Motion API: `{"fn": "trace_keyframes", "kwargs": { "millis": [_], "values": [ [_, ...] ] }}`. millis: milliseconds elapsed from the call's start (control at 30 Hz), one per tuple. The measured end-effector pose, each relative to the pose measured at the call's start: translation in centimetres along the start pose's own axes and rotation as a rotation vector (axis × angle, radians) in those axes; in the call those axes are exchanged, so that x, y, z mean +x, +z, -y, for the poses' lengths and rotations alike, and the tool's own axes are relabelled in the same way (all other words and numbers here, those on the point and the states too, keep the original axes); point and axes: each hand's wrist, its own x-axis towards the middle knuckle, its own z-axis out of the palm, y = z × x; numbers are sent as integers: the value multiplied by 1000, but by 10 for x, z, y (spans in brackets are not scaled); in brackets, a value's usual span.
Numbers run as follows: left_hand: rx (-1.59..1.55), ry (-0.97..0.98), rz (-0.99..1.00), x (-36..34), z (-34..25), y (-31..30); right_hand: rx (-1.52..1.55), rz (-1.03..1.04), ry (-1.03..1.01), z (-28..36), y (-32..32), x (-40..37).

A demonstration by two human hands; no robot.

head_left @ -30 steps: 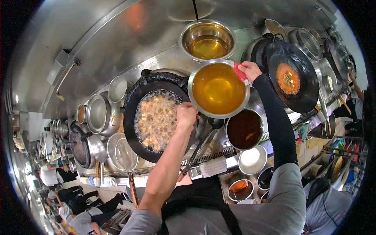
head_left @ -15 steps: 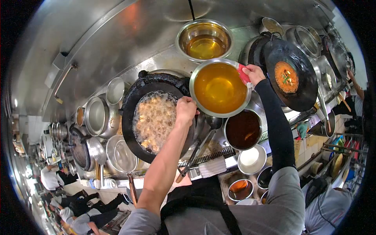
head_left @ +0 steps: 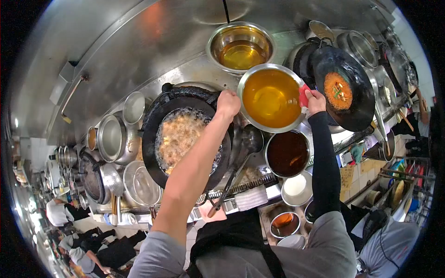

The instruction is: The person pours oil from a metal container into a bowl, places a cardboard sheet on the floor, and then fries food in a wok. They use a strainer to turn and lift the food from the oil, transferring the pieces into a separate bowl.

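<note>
My right hand (head_left: 316,102) grips the right rim of a wide metal bowl (head_left: 271,98) of golden oil, with a red cloth (head_left: 304,95) between hand and rim. Closed into a fist, my left hand (head_left: 228,103) is at the bowl's left rim, above the right edge of a black wok (head_left: 225,157). What its fingers hold, if anything, is hidden. Pale pieces of food (head_left: 178,136) bubble in oil inside that wok, partly covered by my left forearm. A second metal bowl (head_left: 241,46) with oil stands just behind.
At right, another wok (head_left: 354,85) holds orange food. A ladle (head_left: 250,141) rests beside the frying wok. Near it are a pot of dark sauce (head_left: 288,154) and a bowl with white contents (head_left: 297,188). Strainers and pots (head_left: 113,136) stand left; a person (head_left: 391,243) is at lower right.
The bowl of oil has moved right and slightly up with my right hand. My left fist has shifted up, from the frying wok's right side to the bowl's left rim.
</note>
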Motion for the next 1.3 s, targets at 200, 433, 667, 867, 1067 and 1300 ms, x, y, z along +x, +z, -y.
{"fn": "trace_keyframes", "kwargs": {
  "millis": [200,433,667,867,1067,1300],
  "values": [
    [-74,-75,12,18,-27,15,-163,-159,-37,9,-13,-23],
    [77,200,11,64,-4,42,-179,-242,29,-28,-16,-27],
    [134,96,101,68,-15,42,-168,-284,61,-29,-11,-49],
    [175,112,78,61,-21,40,-157,-282,108,-57,-15,-43],
    [99,43,145,62,-21,36,-149,-222,104,-69,-16,-36],
    [88,139,92,66,-13,26,-137,-157,87,-46,-10,-42]
  ]
}}
